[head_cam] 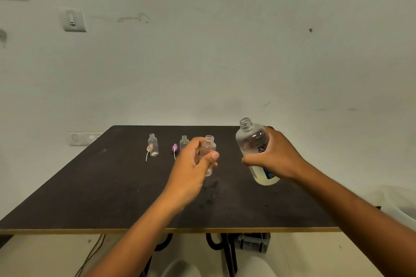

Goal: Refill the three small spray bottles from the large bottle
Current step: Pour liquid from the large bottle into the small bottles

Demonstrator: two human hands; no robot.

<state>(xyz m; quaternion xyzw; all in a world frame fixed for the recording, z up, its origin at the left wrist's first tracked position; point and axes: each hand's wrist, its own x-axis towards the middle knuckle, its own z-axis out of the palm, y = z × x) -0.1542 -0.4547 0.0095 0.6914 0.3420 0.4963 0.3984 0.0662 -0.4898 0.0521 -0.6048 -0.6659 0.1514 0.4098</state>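
Observation:
My left hand (193, 164) grips a small clear bottle (209, 150) with no cap, held upright just above the dark table (90, 186). My right hand (273, 156) holds the large clear bottle (253, 139), uncapped, tilted slightly left, with pale liquid low in its base. Two more small uncapped bottles stand farther back: one at the left (153, 147) and one in the middle (184, 141), partly behind my left hand. A pink spray top (148, 149) with a white tube lies by the left bottle. A purple spray top (174, 148) lies beside the middle one.
The table butts against a pale wall. A wall socket (84, 139) sits left of the table's far corner. Under the front edge are black table legs (229, 252), a grey crate (252, 243) and cables on the floor (90, 254).

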